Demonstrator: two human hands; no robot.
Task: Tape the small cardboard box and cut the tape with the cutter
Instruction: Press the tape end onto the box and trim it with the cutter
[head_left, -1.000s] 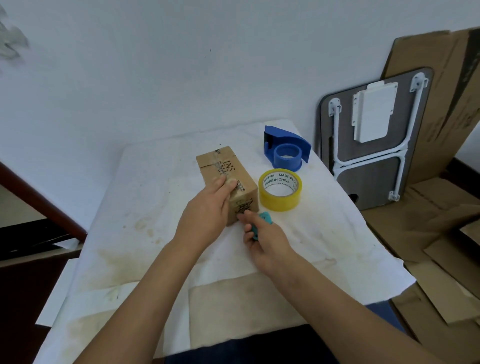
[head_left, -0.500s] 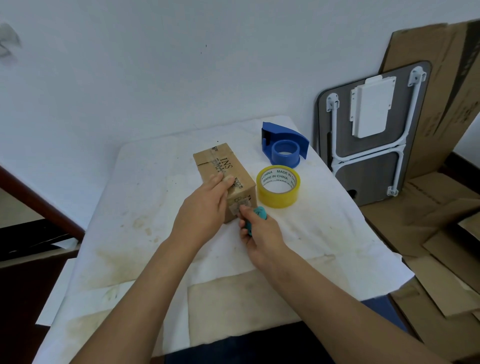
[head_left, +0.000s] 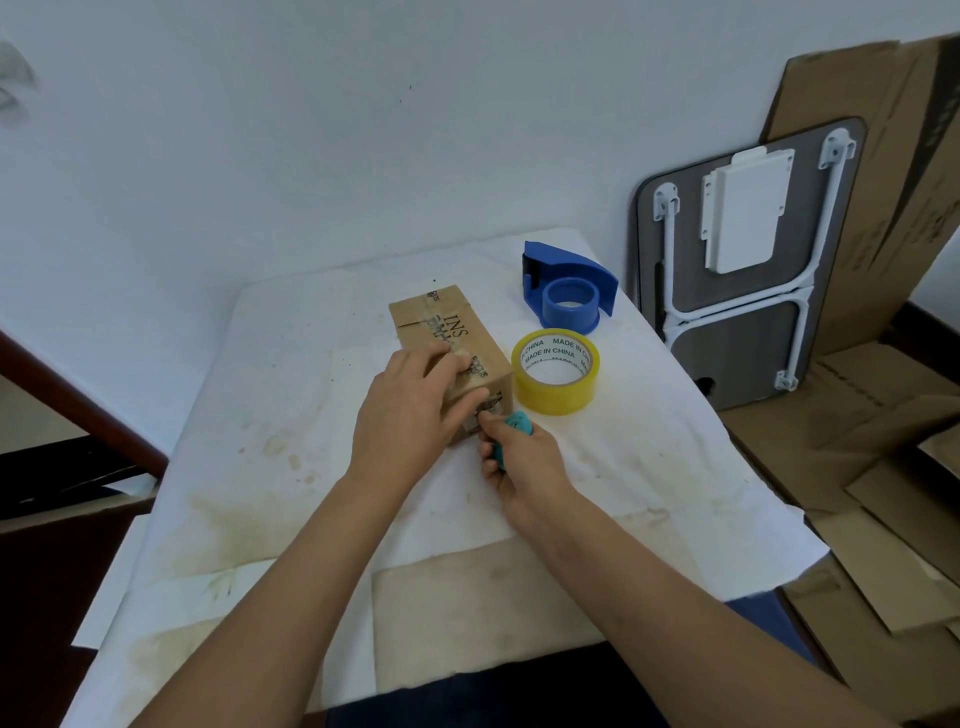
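Small cardboard box lies on its long side near the middle of the white-covered tabletop, one end toward the wall, the other toward the person; black print "INS" readable on the top face, clear tape running along the top. Left hand lies over the near end of the box, fingers spread on the top face and thumb down against the near end face; grip is pressed onto the box, not wrapped around it. Right hand sits just in front of the near end face, its grip clamped on a teal cutter; the cutter's upper end shows above the fist, close against the box's near lower corner. Blade contact with the tape cannot be made out, as the fingers hide it. Yellow tape roll lies flat just to the right of the box, touching or nearly touching its side; core printed "MADE IN CHINA". Blue tape dispenser sits farther back toward the wall, apart from the roll. Tabletop cover shows brownish stains on the left and front. To the right, a folded lap table leans against the wall, with flattened cardboard sheets behind and below it.
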